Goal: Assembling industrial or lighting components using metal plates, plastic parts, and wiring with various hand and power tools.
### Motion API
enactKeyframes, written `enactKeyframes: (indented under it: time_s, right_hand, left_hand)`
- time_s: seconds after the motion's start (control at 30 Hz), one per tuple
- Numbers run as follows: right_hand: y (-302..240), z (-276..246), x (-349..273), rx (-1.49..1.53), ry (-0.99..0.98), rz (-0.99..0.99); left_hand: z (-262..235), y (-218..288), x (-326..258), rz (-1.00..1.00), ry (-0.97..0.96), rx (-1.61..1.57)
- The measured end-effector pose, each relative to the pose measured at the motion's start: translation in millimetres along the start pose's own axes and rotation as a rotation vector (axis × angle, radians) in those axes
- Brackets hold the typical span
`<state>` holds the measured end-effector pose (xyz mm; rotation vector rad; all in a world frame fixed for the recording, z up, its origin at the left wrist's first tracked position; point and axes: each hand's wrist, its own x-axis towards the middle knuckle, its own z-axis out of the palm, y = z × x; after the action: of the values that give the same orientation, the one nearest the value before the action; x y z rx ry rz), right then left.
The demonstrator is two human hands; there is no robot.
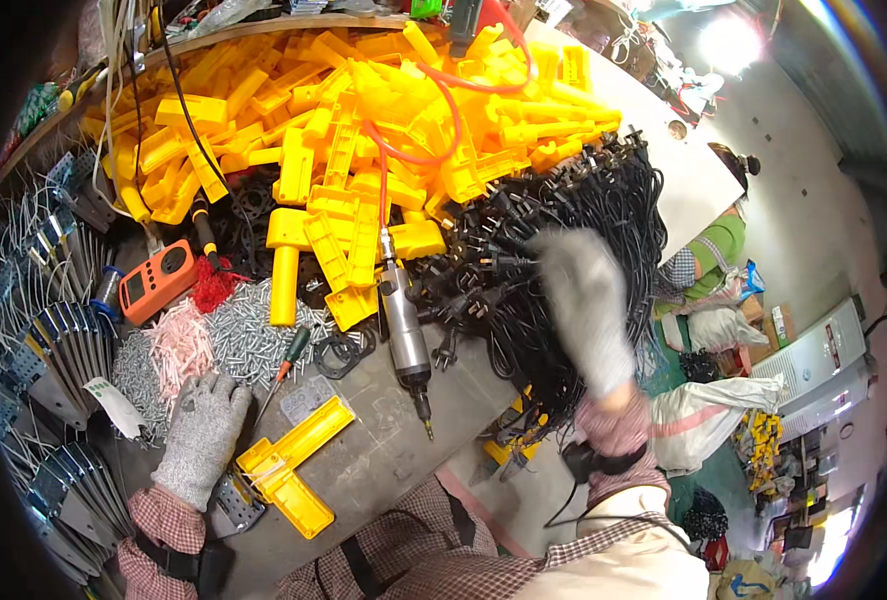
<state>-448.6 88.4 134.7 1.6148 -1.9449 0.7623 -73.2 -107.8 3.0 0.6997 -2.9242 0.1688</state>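
Note:
My left hand (203, 436), in a grey knit glove, has its fingers bent at the near edge of a pile of pale pink small parts (182, 340) and silver screws (254, 335). Whatever the fingers pinch, if anything, is hidden. My right hand (586, 305), gloved too, is smeared by motion over a heap of black power cords with plugs (524, 340); its fingers cannot be made out. Between my hands lies a yellow T-shaped plastic housing half (299, 468), its hollow side up. Beyond it hangs or rests a silver power screwdriver (404, 325), bit toward me.
A large heap of yellow plastic housings (354, 150) covers the far side. Metal plates with wires (64, 350) crowd the left. Near the screws are an orange meter (159, 280) and a green-handled screwdriver (294, 352). A red air hose (459, 120) loops above. Another person (714, 255) is at right.

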Motion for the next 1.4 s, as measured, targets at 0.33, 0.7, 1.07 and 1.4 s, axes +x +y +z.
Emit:
enactKeyframes:
  time_s: [0.33, 0.7, 1.07, 1.4]
  right_hand:
    - [97, -8, 22, 0.039, -0.191, 0.347]
    - [51, -86, 156, -0.002, 0.077, -0.094]
    - [-113, 106, 11, 1.021, -0.335, 0.507]
    - [-150, 58, -80, 0.347, -0.756, -0.906]
  left_hand:
    - [0, -2, 8, -0.044, -0.041, -0.052]
    - [-14, -14, -6, -0.231, 0.191, -0.236]
    - [-6, 31, -89, -0.487, 0.286, -0.821]
    - [-7, 37, -130, -0.482, 0.321, -0.783]
